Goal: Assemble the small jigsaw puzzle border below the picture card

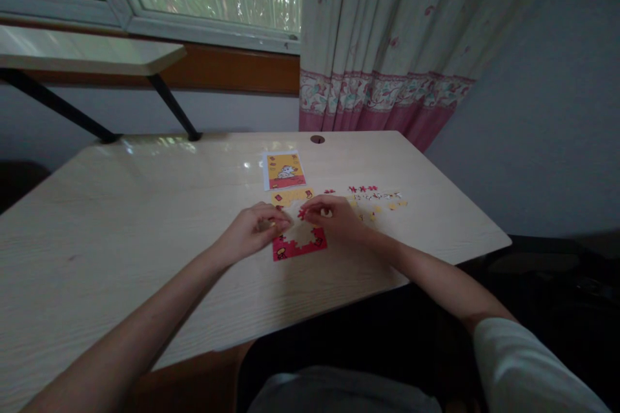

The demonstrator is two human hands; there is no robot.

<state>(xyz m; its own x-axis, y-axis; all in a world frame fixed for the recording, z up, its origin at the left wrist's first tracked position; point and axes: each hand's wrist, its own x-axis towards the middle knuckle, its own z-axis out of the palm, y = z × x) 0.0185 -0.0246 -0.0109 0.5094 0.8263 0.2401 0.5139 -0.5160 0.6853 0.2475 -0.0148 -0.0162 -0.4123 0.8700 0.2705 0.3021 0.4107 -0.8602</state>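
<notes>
A partly assembled jigsaw puzzle [299,250] lies flat on the table, with a red lower border, a yellow upper strip and bare tabletop in its middle. Between the thumb and fingers of my right hand [339,218] is a red puzzle piece [301,213], held over the puzzle's open middle. My left hand [254,229] is at the puzzle's left edge, thumb and fingertips closed together; whatever they hold, if anything, is too small to make out. Behind the puzzle lies a reference picture [285,171] of a white cartoon animal on yellow and red.
Loose red pieces [363,189], white pieces [378,196] and yellow pieces [375,211] lie in rough rows to the right, beyond my right wrist. The wooden table [145,206] has a cable hole [318,139] at its back edge. A raised shelf [92,51] stands at back left.
</notes>
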